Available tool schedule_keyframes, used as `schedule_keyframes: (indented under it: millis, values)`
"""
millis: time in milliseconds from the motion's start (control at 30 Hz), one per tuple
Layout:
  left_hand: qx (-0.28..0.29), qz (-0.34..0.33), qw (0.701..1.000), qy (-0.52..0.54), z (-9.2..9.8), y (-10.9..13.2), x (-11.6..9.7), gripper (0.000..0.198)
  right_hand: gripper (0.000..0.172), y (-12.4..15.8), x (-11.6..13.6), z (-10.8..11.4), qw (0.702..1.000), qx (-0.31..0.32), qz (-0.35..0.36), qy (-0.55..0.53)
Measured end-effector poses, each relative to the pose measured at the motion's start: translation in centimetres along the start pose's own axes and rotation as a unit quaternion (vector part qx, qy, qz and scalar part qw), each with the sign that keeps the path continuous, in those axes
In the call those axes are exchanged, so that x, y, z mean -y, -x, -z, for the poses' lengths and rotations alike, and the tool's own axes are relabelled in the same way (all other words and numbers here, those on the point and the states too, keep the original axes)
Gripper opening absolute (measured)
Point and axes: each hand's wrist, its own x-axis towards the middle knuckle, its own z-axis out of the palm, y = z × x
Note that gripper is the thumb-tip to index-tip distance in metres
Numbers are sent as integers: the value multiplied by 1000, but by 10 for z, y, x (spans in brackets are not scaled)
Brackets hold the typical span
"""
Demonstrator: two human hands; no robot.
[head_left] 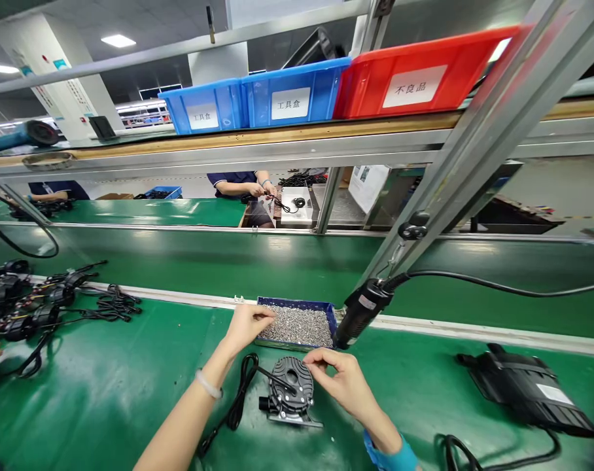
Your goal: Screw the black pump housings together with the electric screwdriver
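My left hand [245,325] reaches into a shallow blue tray [297,303] full of small silver screws, fingers pinched together at its left side. My right hand [340,383] rests on the right edge of a round black pump housing [290,386] lying on the green mat, fingertips curled and pinched at its rim. A black cable [238,405] runs from the housing toward me. What either pinch holds is too small to see.
A black electric screwdriver [360,311] hangs on a cord just right of the tray. A black box-shaped unit [527,389] lies at right. Cabled black parts [36,304] pile at left. Another person's hands [260,190] work across the conveyor. Blue and red bins [297,98] stand overhead.
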Motion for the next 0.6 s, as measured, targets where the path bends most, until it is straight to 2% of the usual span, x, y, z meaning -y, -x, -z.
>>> schedule_keyframes:
  millis: [67, 133, 233, 333, 400, 500, 600]
  values:
    - [-84, 37, 988, 127, 14, 23, -10, 23, 19, 0, 1, 2, 1000, 7, 24, 3]
    - [-154, 60, 960, 227, 26, 52, -21, 25, 19, 1, 2, 5, 999, 11, 32, -15]
    - [-191, 90, 934, 288, 24, 100, -32, 29, 22, 5, 3, 6, 997, 23, -9, -73]
    - [-174, 150, 909, 349, -6, 136, -30, 41, 36, 13, 2, 2, 985, 5, -93, -144]
    - [-170, 185, 894, 371, -31, 146, -24, 45, 52, 19, 2, -7, 979, -11, -116, -170]
    - [-215, 202, 882, 367, -60, 143, -16, 44, 61, 24, 6, -24, 977, 13, -131, -166]
    - [-254, 181, 886, 344, -72, 129, -14, 42, 61, 25, 12, -38, 970, 33, -155, -183]
